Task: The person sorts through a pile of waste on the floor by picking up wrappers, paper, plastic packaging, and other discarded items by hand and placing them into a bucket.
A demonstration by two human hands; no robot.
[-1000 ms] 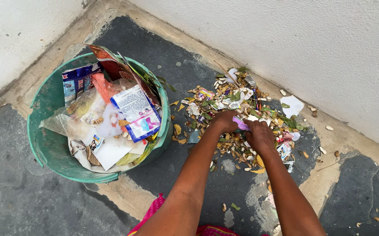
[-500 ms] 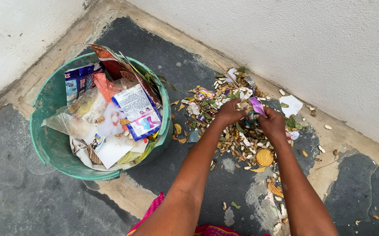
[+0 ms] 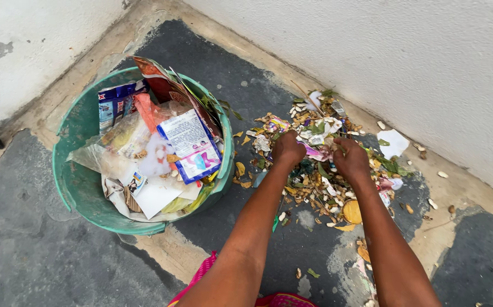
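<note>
Left hand (image 3: 288,149) and right hand (image 3: 351,160): we have both down in the litter pile (image 3: 320,165), fingers curled shut into it, a pink-purple wrapper (image 3: 316,152) caught between them. We can't tell which hand actually pinches it. Pile lies on the dark floor against the white wall (image 3: 428,74), long axis running along the wall base. Green tub (image 3: 70,187), stuffed with wrappers and paper, sits just left of the pile, so our left hand is the nearer one.
</note>
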